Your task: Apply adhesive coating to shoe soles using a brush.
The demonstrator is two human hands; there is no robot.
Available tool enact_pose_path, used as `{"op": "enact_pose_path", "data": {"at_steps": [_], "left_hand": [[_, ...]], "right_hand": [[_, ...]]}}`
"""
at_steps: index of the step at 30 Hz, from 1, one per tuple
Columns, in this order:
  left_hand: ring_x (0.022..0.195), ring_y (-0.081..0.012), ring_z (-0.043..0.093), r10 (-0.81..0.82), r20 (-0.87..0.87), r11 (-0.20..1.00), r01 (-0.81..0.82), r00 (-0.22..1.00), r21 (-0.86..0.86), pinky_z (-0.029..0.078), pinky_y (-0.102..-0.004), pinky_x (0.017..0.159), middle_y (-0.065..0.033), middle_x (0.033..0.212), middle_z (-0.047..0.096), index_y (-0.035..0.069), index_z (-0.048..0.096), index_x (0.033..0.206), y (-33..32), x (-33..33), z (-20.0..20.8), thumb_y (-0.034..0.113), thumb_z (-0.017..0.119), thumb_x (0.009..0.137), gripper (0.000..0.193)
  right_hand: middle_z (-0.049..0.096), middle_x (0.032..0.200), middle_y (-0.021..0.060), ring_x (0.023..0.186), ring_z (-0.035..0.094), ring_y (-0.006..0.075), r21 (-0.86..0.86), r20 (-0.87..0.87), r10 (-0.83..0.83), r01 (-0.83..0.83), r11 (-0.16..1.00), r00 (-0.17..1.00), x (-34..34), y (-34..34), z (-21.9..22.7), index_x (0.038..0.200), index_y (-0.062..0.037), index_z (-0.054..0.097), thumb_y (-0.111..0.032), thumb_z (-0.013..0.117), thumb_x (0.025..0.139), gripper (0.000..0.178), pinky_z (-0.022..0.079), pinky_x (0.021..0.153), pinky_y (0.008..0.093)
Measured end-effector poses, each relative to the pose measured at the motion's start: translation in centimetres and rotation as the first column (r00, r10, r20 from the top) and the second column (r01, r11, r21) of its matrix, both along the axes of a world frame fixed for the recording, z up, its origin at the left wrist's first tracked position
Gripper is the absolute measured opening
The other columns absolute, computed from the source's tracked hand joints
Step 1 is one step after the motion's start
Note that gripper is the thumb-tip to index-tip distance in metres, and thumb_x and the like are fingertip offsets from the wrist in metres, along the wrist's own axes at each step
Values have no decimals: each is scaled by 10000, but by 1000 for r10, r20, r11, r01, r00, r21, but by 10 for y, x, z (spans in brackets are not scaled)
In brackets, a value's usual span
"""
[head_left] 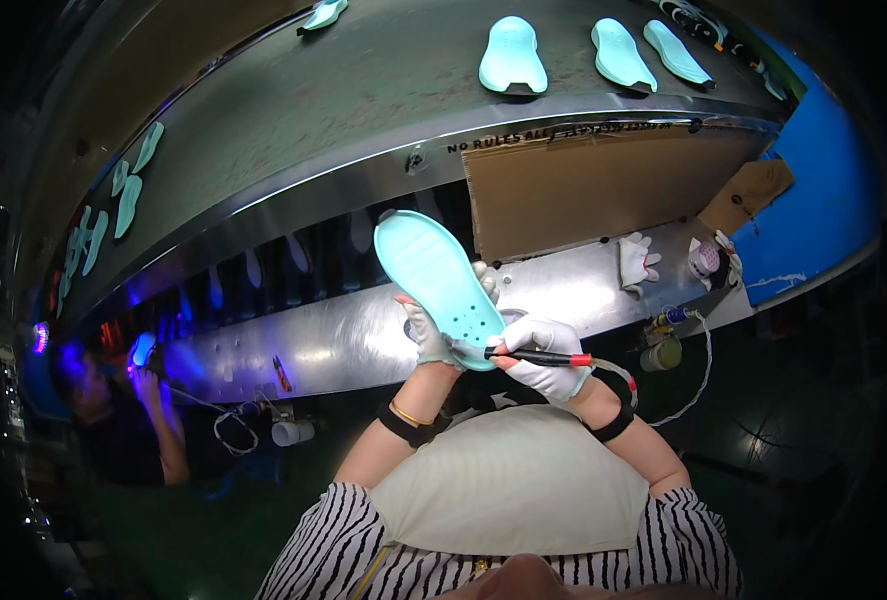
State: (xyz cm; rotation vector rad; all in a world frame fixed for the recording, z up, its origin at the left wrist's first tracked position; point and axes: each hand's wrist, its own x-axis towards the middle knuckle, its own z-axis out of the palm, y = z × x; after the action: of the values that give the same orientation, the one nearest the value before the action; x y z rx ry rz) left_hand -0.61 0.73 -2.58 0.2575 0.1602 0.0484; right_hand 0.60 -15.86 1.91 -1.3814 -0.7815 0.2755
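Observation:
A light turquoise shoe sole point(426, 265) with small holes near its lower end is tilted in front of my chest. My left hand point(429, 335), in a whitish glove with bare fingertips, grips its left edge. Gloved fingertips also show at the sole's right edge; whose hand they belong to is hard to see. In my right hand point(549, 355), gloved in white, is a slim black-and-red pen-like tool point(544, 357). A hose or cord trails from its red end. The tool's tip lies at the sole's lower end; whether it touches cannot be told.
A metal bench point(339, 345) runs before me, with a loose white glove point(637, 262) and a cardboard sheet point(604, 190). Behind it, a conveyor belt point(364, 90) carries several turquoise soles point(514, 55). At far left, a co-worker point(114, 400) holds a blue-lit piece.

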Motion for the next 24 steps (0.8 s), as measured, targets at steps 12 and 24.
{"op": "enact_pose_path", "data": {"at_steps": [12, 24], "left_hand": [[972, -310, 562, -296, 224, 942, 244, 929, 232, 539, -414, 771, -187, 1198, 511, 44, 420, 1277, 39, 9, 15, 773, 586, 564, 1033], [989, -242, 605, -601, -111, 678, 578, 792, 455, 529, -379, 809, -151, 1136, 570, 38, 456, 1266, 56, 19, 29, 720, 507, 669, 908]], "right_hand": [[645, 875, 53, 778, 603, 101, -52, -288, 177, -199, 979, 941, 9, -6, 5, 814, -22, 619, -4, 688, 772, 83, 492, 726, 256], [630, 899, 65, 843, 608, 148, -105, -23, 284, -285, 953, 959, 17, 5, 15, 824, -40, 610, 32, 713, 728, 158, 488, 761, 277]]}}
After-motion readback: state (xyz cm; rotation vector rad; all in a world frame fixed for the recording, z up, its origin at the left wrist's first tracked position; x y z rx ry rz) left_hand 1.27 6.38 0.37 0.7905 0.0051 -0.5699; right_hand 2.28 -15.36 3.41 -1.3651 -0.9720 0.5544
